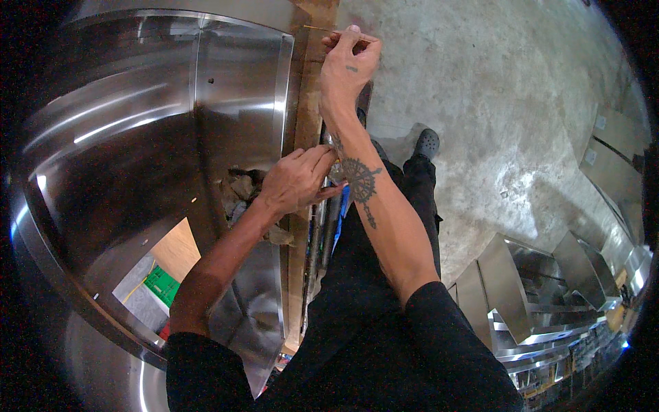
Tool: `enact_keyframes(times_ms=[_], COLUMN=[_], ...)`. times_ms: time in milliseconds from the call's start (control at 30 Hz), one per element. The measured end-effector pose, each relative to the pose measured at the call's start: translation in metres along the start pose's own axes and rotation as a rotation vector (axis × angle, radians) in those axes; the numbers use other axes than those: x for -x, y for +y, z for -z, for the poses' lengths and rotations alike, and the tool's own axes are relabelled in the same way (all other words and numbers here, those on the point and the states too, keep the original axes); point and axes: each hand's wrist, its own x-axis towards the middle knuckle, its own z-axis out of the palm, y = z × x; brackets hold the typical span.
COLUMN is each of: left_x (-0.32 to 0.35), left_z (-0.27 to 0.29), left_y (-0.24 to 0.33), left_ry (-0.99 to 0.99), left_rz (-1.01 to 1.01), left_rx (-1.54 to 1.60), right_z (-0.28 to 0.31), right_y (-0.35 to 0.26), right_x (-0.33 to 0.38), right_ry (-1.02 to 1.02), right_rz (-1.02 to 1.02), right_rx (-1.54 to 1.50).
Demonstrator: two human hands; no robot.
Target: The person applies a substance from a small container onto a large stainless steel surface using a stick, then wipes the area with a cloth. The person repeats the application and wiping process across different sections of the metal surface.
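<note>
Evidently unfinished, though what remains I can't tell: the stainless-steel panel (240, 137) lies leftward, right hand (351, 65) pinched together by the timber strip (307, 103), left hand (294, 182) curled at it, grip hidden.

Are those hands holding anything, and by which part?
The right hand seems to pinch a thin strand; where along its length can't be told. Whether the left hand holds anything can't be told either.
</note>
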Motion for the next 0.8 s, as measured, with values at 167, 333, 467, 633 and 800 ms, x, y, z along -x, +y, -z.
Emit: enact_keyframes(times_ms=[167, 333, 467, 633, 800], left_x=[0.0011, 0.0013, -0.001, -0.0024, -0.0013], left_z=[-0.0002, -0.0018, 0.0013, 0.0042, 0.0041], left_y=[-0.0012, -0.0013, -0.0008, 0.0013, 0.0024], left_ry=[-0.026, 0.002, 0.063, 0.093, 0.056], left_rz=[0.006, -0.01, -0.034, -0.033, -0.003], left_rx=[-0.001, -0.009, -0.05, -0.054, -0.045], right_z=[0.0008, 0.0003, -0.0014, -0.001, 0.0035], right_y=[-0.0032, -0.0027, -0.0005, -0.0065, -0.0031], right_x=[0.0017, 0.0021, 0.0011, 0.0042, 0.0041], right_ry=[-0.001, 0.002, 0.008, -0.003, 0.04], right_rz=[0.013, 0.018, 0.017, 0.002, -0.015], right_rx=[0.02, 0.058, 0.051, 0.097, -0.031])
